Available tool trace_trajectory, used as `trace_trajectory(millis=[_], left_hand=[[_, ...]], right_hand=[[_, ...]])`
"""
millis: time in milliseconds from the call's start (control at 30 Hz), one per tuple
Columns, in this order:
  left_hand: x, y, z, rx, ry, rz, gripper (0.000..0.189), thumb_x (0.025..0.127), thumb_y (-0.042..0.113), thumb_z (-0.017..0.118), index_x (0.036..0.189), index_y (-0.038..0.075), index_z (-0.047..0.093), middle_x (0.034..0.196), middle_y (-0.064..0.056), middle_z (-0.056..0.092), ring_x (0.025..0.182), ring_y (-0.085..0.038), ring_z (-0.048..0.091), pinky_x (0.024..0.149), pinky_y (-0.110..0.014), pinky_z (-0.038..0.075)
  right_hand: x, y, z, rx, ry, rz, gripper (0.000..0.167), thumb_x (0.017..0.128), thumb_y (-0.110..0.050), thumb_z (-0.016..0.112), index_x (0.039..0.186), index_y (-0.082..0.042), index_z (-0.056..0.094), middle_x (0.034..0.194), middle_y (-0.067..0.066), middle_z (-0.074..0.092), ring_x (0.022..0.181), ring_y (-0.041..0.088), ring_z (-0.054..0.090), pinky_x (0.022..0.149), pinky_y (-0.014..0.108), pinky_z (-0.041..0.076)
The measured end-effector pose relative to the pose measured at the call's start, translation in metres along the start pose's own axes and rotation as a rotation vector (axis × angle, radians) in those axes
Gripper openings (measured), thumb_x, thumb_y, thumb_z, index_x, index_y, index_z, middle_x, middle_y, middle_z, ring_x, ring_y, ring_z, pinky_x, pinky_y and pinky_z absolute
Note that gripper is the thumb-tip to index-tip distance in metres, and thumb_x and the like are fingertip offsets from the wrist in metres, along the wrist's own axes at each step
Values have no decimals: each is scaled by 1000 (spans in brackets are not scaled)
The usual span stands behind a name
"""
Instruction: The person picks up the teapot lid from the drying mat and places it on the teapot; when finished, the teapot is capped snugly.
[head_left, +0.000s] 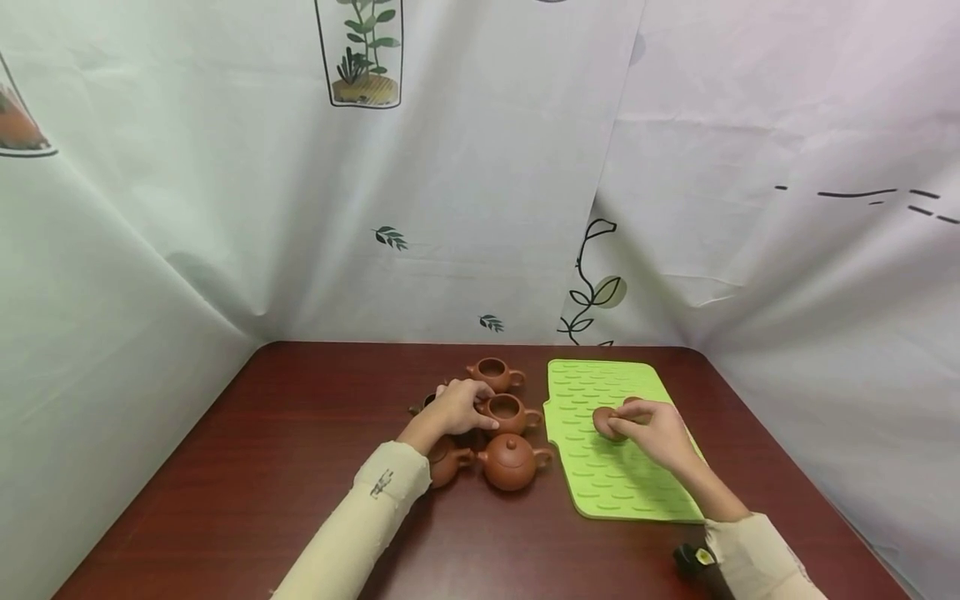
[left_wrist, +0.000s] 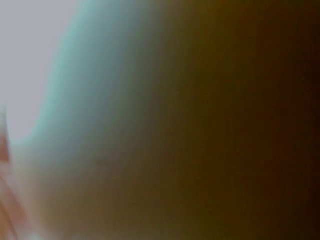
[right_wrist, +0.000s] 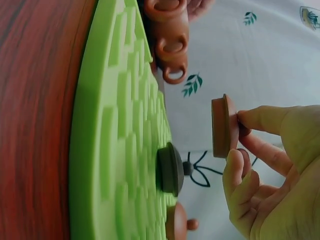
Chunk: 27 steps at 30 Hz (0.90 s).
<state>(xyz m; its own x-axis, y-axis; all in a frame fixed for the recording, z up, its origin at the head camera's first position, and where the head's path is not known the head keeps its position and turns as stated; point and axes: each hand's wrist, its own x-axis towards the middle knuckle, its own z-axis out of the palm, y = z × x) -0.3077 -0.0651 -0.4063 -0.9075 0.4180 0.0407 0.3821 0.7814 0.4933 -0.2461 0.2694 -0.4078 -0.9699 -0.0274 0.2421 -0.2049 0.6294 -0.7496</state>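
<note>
My left hand grips a brown clay teapot with an open top, thumb and fingers on its left side. Between the thumb and fingers of my right hand, a round brown teapot lid is pinched by its knob, raised above the green mat. Below it in the right wrist view, a dark lid and another brown lid lie on the mat. A lidded teapot stands in front of the gripped one. The left wrist view is blurred and almost wholly blocked.
Behind the gripped pot stands another open teapot. The left arm partly hides a brown teapot and a darker pot. Near the right cuff is a small black object. White printed cloth hangs behind the dark red table.
</note>
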Motion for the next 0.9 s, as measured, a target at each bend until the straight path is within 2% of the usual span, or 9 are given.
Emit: trace_trajectory(millis=[133,267,500,667,900], left_hand=[[0,-1,1,-8,8,4,51,82,35,82,125,14,66,119,-1,68,114,-24,59,99,-49,32],[0,-2,1,-15,5,5,50,82,35,82,125,14,65,119,-1,68,114,-23,59,99,-50,32],[0,-2,0,-14,-2,-6,50,82,36,82,125,16,65,122,-1,67,116,-23,58,99,-49,32],[0,-2,0,-14,-2,-15,50,82,36,82,125,16,65,123,0,66,117,-23,57,100,-50,31],[0,-2,0,-16,-11,-24,50,83,36,82,126,17,64,124,0,65,118,-23,57,101,-50,31]], right_hand=[[1,-5,7,18,0,-29,19,88,-20,78,97,-4,76,102,11,72,112,40,63,87,46,53],[3,-10,14,16,3,-57,18,88,-19,78,95,-3,76,102,12,72,112,38,62,95,54,47],[7,-17,27,39,-21,-43,16,86,-16,79,95,-3,76,103,12,72,100,30,65,73,32,54],[8,-23,34,37,-37,-32,14,87,-17,78,95,-5,76,101,9,72,104,31,65,78,36,55],[12,-28,44,19,-27,-37,14,85,-18,80,94,-8,77,99,8,73,88,23,64,63,27,49]])
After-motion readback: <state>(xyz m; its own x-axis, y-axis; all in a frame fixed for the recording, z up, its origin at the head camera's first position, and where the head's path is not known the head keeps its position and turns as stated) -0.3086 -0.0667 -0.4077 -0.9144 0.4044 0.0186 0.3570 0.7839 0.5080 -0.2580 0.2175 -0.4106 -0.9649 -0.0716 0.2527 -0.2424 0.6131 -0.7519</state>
